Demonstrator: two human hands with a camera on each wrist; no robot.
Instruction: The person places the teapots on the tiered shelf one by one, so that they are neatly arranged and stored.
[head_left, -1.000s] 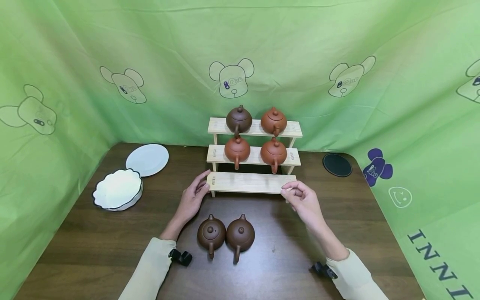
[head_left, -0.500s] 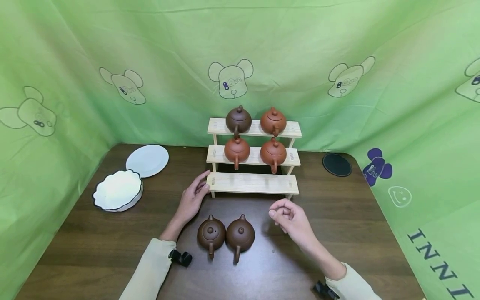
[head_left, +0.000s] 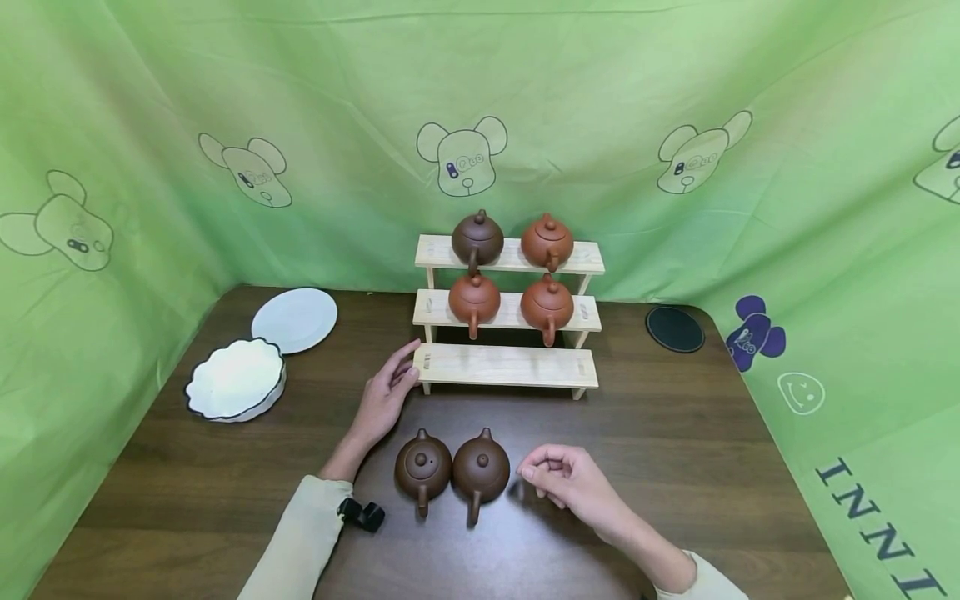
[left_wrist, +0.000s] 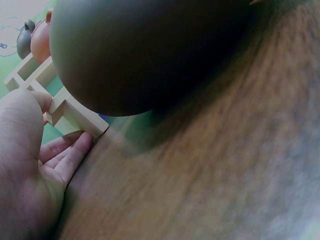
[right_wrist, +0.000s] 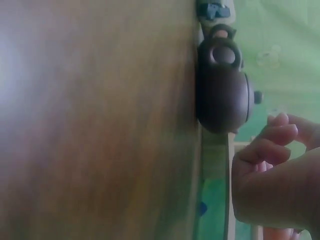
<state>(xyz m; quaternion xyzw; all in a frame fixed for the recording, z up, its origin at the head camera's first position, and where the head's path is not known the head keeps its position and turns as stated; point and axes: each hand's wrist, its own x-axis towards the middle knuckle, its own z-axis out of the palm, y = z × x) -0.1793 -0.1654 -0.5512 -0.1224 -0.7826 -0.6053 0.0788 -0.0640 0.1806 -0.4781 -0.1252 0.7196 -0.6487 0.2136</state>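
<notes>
At the left end of the lowest step of a three-step wooden stand [head_left: 506,367], my left hand [head_left: 386,400] holds the edge with thumb and fingers. In the left wrist view, fingers [left_wrist: 75,150] meet the stand's side close to the table. Two dark brown teapots sit side by side in front: a left teapot [head_left: 422,468] and a right teapot [head_left: 481,468], spouts pointing at the stand. My right hand [head_left: 573,487], loosely curled with nothing in it, hovers just right of the right teapot.
The top step carries a dark teapot [head_left: 477,240] and a reddish teapot [head_left: 547,242]. On the middle step stand two reddish teapots [head_left: 475,300]. Left on the table are a white plate [head_left: 295,321] and a scalloped white dish [head_left: 236,380]; a black round coaster [head_left: 674,330] lies right.
My right hand has left the right end of the lowest step and come down and left beside the right brown teapot. My left hand and the teapots have stayed in place.
</notes>
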